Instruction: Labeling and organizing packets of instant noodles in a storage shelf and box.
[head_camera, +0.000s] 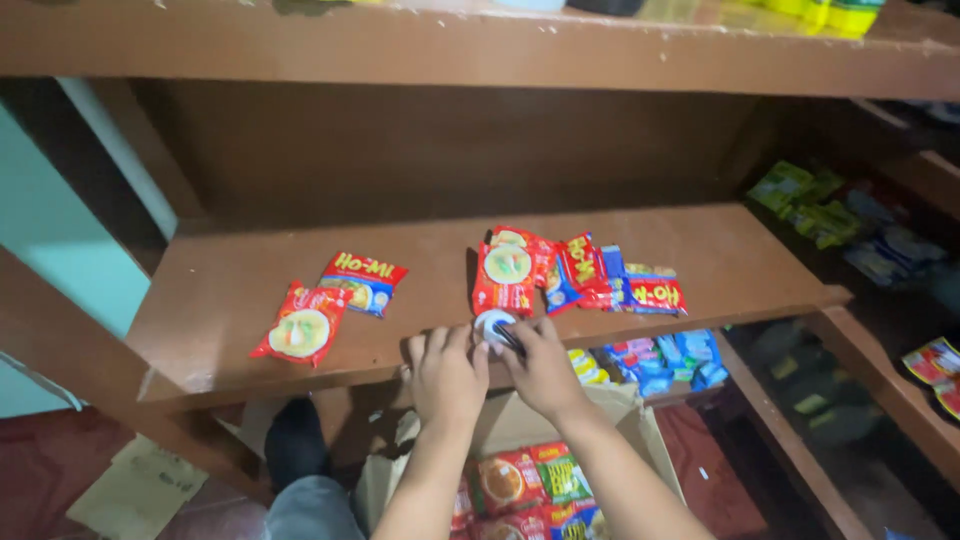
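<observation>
My left hand (445, 375) and my right hand (543, 368) meet at the front edge of a brown wooden shelf (220, 290). Between their fingertips is a small round white packet with a dark part (493, 328), and both hands touch it. Just behind it lies a red noodle packet (503, 277), with a fanned pile of red and blue packets (610, 280) to its right. Two more red packets (330, 303) lie apart on the shelf's left half.
An open cardboard box (640, 425) with several noodle packets stands below my arms. A lower shelf holds blue and yellow packets (655, 360). Green and red packets (820, 210) sit on side shelves at right. A higher shelf board (400, 45) runs overhead.
</observation>
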